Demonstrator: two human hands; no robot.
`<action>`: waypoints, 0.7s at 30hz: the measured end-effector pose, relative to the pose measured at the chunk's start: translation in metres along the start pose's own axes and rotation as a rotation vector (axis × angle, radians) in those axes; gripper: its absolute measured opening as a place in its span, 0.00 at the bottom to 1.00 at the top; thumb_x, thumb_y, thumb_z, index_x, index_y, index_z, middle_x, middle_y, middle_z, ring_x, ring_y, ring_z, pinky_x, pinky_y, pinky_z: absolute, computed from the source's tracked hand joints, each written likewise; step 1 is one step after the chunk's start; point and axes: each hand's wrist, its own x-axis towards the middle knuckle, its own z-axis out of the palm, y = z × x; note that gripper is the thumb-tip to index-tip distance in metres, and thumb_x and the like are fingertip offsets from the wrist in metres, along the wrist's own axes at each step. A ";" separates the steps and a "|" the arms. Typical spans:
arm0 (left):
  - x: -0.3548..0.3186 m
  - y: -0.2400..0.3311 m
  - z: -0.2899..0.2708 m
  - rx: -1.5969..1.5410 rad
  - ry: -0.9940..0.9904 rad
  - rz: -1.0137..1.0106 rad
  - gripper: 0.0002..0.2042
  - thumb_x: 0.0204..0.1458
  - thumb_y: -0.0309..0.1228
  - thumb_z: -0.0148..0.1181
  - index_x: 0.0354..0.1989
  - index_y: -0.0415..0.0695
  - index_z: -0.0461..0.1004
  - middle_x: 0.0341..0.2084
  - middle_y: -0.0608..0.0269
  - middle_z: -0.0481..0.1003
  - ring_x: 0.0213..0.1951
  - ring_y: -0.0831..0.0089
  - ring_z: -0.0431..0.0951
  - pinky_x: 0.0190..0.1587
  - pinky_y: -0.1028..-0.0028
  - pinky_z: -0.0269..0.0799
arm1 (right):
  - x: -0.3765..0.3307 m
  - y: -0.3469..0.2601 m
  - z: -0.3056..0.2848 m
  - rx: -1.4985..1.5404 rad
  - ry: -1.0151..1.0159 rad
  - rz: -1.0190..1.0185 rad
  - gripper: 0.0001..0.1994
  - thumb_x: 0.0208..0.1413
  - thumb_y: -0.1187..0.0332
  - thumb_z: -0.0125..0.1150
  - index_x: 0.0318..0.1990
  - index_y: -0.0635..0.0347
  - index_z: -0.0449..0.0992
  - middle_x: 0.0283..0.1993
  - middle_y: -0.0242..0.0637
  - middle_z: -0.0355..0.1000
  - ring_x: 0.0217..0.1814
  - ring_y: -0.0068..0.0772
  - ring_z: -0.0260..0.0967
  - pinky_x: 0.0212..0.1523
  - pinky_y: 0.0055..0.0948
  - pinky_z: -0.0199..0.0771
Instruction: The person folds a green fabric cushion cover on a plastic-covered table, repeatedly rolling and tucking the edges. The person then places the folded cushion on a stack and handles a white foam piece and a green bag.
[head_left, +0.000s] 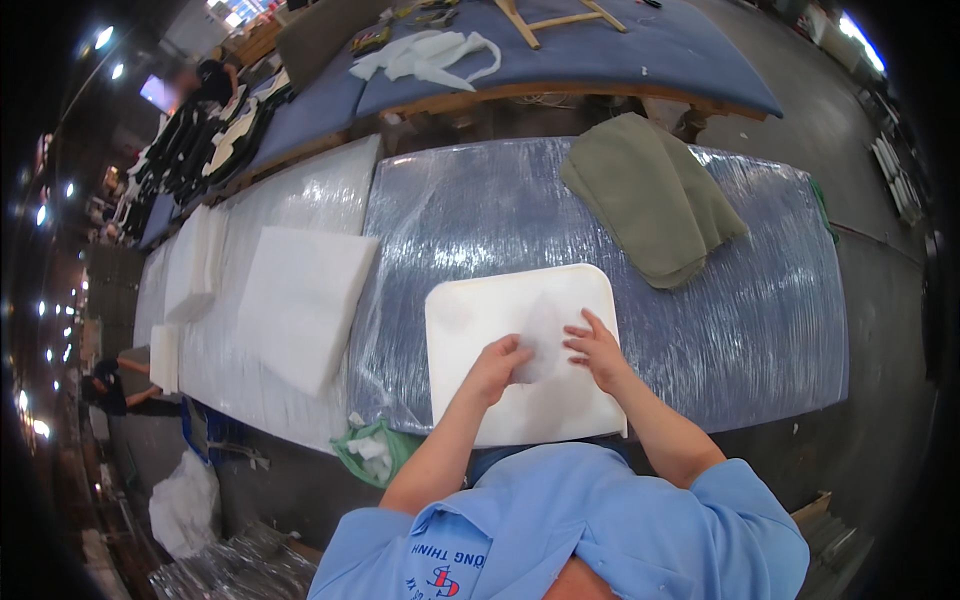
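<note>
A white, rounded-corner cushion-like pad (470, 310) lies in front of me on the plastic-wrapped table, its near edge against my body. Above its middle is a thin, whitish, see-through piece of fluffy material (545, 340), blurred at its edges. My left hand (492, 368) pinches this piece at its left side with thumb and fingers. On the other side, my right hand (595, 350) has its fingers spread apart, close to the piece's right edge; I see no grip on it.
Olive-green fabric pieces (650, 200) lie stacked at the far right of the table (740, 330). White foam sheets (305, 300) rest at the left. A green bag (395, 455) with white scraps hangs by the near edge. Beyond stands a blue-topped table (640, 60) with a wooden frame (530, 30). Another person (120, 388) is at far left.
</note>
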 end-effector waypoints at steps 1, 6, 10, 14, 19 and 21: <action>0.004 0.001 0.002 0.031 -0.003 -0.016 0.12 0.64 0.29 0.62 0.54 0.44 0.77 0.44 0.65 0.81 0.44 0.73 0.83 0.47 0.66 0.83 | -0.003 -0.002 -0.008 0.195 -0.111 0.105 0.37 0.65 0.66 0.63 0.78 0.52 0.53 0.67 0.41 0.68 0.63 0.37 0.70 0.59 0.48 0.74; 0.029 -0.002 0.008 0.270 -0.074 -0.093 0.14 0.64 0.31 0.64 0.56 0.43 0.76 0.43 0.66 0.81 0.40 0.76 0.81 0.42 0.70 0.81 | 0.001 0.004 -0.007 0.308 -0.175 0.157 0.23 0.66 0.58 0.67 0.64 0.54 0.71 0.54 0.32 0.76 0.49 0.27 0.75 0.49 0.35 0.76; 0.048 -0.005 0.013 0.389 -0.111 -0.072 0.17 0.63 0.30 0.64 0.59 0.43 0.74 0.42 0.66 0.80 0.38 0.78 0.80 0.39 0.72 0.79 | 0.018 0.000 -0.016 -0.057 0.065 -0.014 0.08 0.62 0.61 0.70 0.40 0.54 0.81 0.38 0.25 0.80 0.37 0.20 0.73 0.36 0.27 0.71; 0.061 -0.001 0.012 0.299 -0.073 0.004 0.21 0.63 0.30 0.64 0.63 0.42 0.72 0.40 0.64 0.80 0.35 0.78 0.81 0.38 0.73 0.79 | 0.053 -0.022 -0.032 -0.184 0.185 -0.144 0.05 0.60 0.66 0.70 0.37 0.56 0.82 0.33 0.26 0.79 0.31 0.17 0.72 0.29 0.23 0.66; 0.080 0.010 0.026 0.315 -0.035 0.046 0.22 0.62 0.30 0.63 0.64 0.42 0.72 0.39 0.61 0.81 0.33 0.75 0.81 0.38 0.73 0.79 | 0.123 -0.045 -0.080 -0.425 0.317 -0.291 0.10 0.55 0.64 0.73 0.34 0.61 0.81 0.28 0.29 0.77 0.29 0.22 0.69 0.29 0.32 0.67; 0.088 0.008 0.025 0.380 0.036 0.068 0.21 0.61 0.31 0.63 0.62 0.42 0.74 0.39 0.58 0.82 0.33 0.71 0.82 0.39 0.71 0.78 | 0.145 -0.044 -0.086 -0.641 0.385 -0.324 0.12 0.52 0.63 0.75 0.32 0.62 0.80 0.26 0.31 0.75 0.28 0.23 0.68 0.30 0.35 0.67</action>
